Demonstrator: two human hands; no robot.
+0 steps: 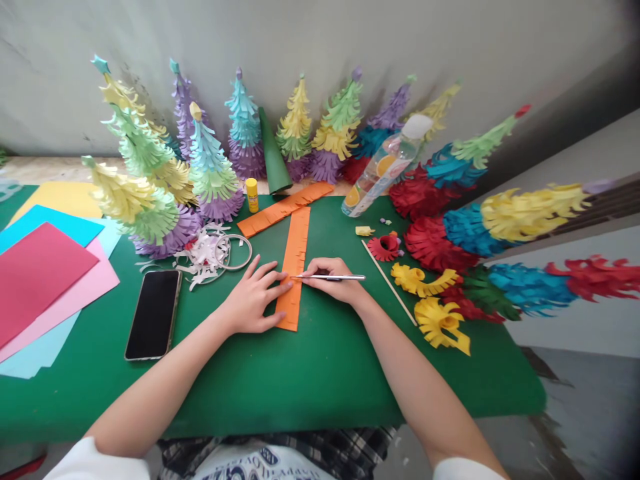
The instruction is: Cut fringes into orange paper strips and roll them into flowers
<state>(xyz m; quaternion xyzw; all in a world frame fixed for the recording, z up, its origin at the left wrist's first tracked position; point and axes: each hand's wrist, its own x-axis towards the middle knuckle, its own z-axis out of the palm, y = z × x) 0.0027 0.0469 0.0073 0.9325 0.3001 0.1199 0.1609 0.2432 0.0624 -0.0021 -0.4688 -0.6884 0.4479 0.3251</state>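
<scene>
Green table (310,380) set against a pale wall, with a row of paper trees (210,167) in mixed colours standing along the back edge and more lying on their sides to the right. An orange strip (296,267) lies lengthwise at the table centre, fringed along one edge; a second strip (283,208) lies slanted just behind it, touching its far end. The left hand (253,300) rests flat, fingers spread, with the fingertips pressed onto the near part of the strip, apparently to keep it from sliding. The right hand (334,280) is closed in a narrow pinch around a thin metal tool (330,277), held nearly level with its tip on the strip just beside the left fingertips; whether it is a blade or a scoring tool cannot be told. A thin stick (389,283) lies on the table just right of that hand. A phone (154,313) lies face up to the left, clear of the work, beside stacked coloured sheets (45,280). White paper scraps (205,253) and a tape ring (233,251) sit behind the left hand. A glue stick (252,195) stands upright near the trees, and a plastic bottle (385,167) leans among them. Yellow curls (435,313) and a red curl (384,247) lie to the right.
</scene>
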